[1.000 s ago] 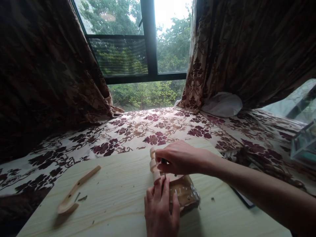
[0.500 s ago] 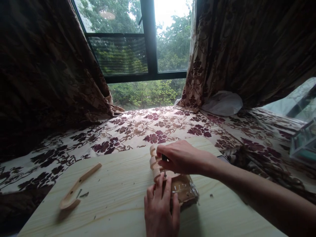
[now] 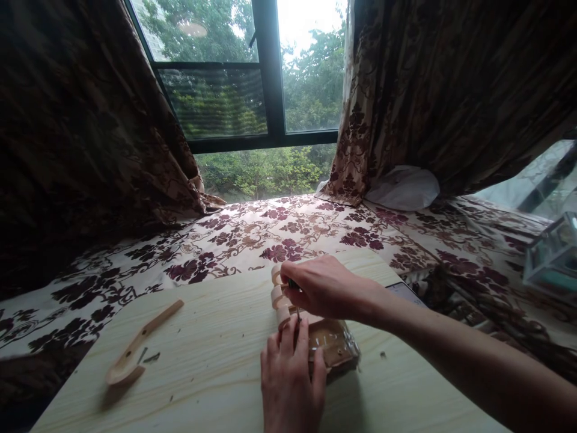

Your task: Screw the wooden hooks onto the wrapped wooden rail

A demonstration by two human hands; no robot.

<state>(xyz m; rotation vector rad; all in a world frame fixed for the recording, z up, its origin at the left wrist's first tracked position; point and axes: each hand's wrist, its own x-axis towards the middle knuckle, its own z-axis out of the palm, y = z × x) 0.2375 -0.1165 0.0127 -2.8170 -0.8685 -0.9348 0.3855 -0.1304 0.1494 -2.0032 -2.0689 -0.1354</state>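
My right hand (image 3: 318, 285) is closed around the dark handle of a small screwdriver (image 3: 292, 283), whose metal shaft points down. Under it lies a pale wooden piece with curved hooks (image 3: 283, 315), partly hidden by both hands. It rests on a brown block wrapped in clear film (image 3: 336, 346). My left hand (image 3: 291, 367) lies with fingers spread over the near edge of the wooden piece and the block. A separate wooden hook (image 3: 135, 349) lies at the left, with small dark screws (image 3: 151, 357) beside it.
A light wooden board (image 3: 216, 343) carries everything. Behind my right forearm a flat device (image 3: 404, 293) shows at the board's edge. Flowered cloth (image 3: 288, 225) spreads beyond, with a white plastic bag (image 3: 403, 187) and a clear box (image 3: 552, 258) at the right.
The whole view has shifted slightly. My right hand has turned a little around the screwdriver, and more of the flat device shows behind the forearm. My left hand keeps its place on the piece.
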